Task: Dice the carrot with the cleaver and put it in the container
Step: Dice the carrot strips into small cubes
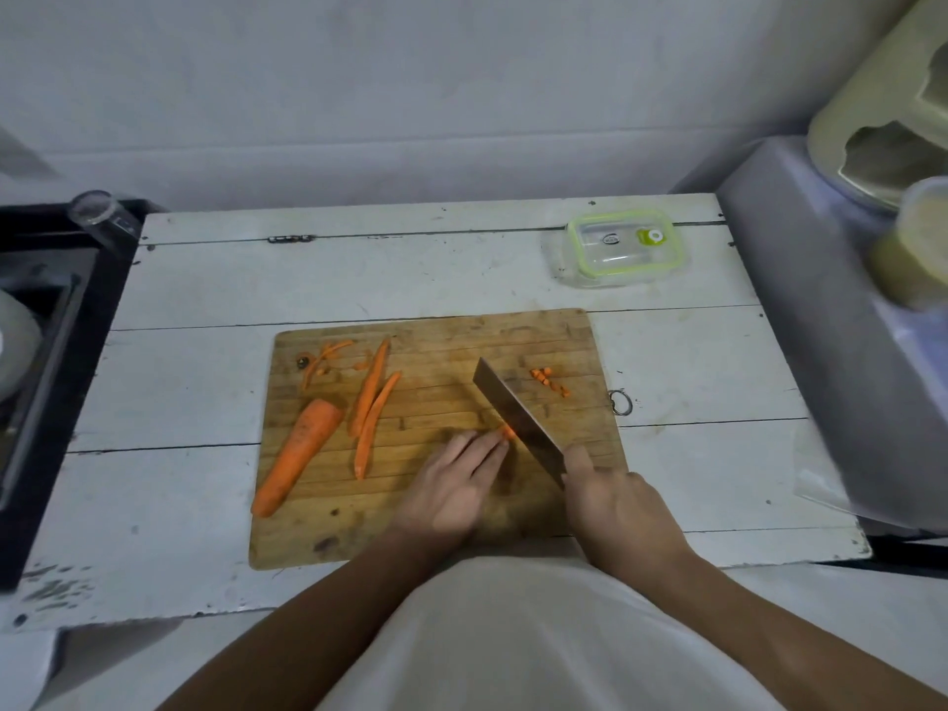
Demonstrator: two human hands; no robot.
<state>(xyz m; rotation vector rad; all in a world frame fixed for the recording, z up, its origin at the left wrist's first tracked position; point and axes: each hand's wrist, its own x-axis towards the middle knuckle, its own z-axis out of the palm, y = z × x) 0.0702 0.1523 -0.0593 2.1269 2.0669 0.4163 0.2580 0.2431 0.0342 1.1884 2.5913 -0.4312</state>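
Dicing a carrot strip on the cutting board (410, 526)

Right hand (615, 500) grips the cleaver (518, 418); left hand (456, 484) seemingly presses a carrot strip (508, 431) flat-fingered; container (623, 247) sits at one o'clock.

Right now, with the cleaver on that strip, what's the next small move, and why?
Probably slide the left hand back slightly and chop again: the cleaver in the right hand meets the carrot strip right at the fingertips.
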